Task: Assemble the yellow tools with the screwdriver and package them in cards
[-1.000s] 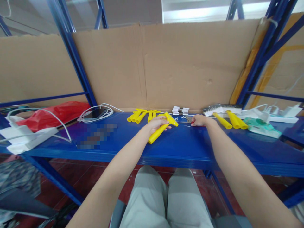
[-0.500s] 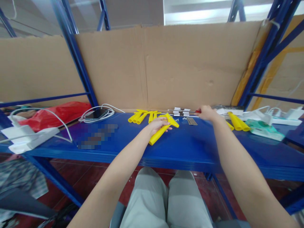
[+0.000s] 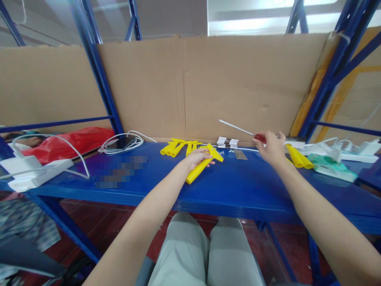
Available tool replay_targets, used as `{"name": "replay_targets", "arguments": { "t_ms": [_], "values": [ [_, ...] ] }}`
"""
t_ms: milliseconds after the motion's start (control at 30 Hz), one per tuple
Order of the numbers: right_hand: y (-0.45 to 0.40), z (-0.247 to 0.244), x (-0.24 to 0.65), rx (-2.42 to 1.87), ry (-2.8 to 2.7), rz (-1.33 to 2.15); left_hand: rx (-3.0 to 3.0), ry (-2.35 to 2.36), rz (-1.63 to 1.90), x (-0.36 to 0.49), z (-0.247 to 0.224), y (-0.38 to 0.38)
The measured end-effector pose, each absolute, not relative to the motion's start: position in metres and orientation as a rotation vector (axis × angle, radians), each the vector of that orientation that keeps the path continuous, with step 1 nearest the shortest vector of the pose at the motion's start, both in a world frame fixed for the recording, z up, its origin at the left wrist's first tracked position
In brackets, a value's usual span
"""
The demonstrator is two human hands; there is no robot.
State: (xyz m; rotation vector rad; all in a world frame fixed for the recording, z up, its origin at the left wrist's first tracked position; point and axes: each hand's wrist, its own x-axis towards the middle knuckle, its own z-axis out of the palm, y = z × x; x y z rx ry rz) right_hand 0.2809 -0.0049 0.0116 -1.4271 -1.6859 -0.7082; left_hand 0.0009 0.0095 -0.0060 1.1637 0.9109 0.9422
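My left hand (image 3: 199,158) is closed around a yellow scraper handle (image 3: 199,171), its flat wide head pointing away from me and to the right. In my right hand (image 3: 272,149) is a screwdriver with a red handle (image 3: 260,138); its long metal shank (image 3: 236,127) is raised off the table and points left. Just beyond the left hand lie small screws (image 3: 231,151) and thin flat metal blades (image 3: 240,155). Several more yellow scraper handles (image 3: 177,148) rest behind the left hand.
White paper-wrapped bundles (image 3: 228,142) lie against the cardboard wall (image 3: 223,87). More yellow handles (image 3: 297,156) and a green-and-white packet (image 3: 331,167) are at the right. A red bag (image 3: 70,143), coiled white cable (image 3: 122,143) and power strip (image 3: 38,174) occupy the left of the blue table (image 3: 238,186).
My right hand has drawn right and nearer, lifting the screwdriver clear of the white bundles, its tip now raised. The left hand keeps the yellow scraper handle in nearly the same place.
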Motion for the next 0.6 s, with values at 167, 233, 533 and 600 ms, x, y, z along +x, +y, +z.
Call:
{"name": "replay_targets", "arguments": {
  "t_ms": [167,233,533,600],
  "values": [
    [-0.005,0.000,0.294,-1.460,-1.676,-0.642,1.180,0.973,0.950,-0.001,-0.004,0.008],
    [-0.004,-0.001,0.294,-1.478,-1.719,-0.624,1.191,1.005,0.964,-0.003,-0.004,0.009],
    [-0.006,-0.006,0.282,-1.496,-2.004,-0.519,1.244,1.029,1.009,-0.006,-0.005,0.015],
    [-0.007,-0.006,0.282,-1.514,-2.016,-0.506,1.251,1.032,1.002,-0.006,-0.005,0.015]
  ]
}}
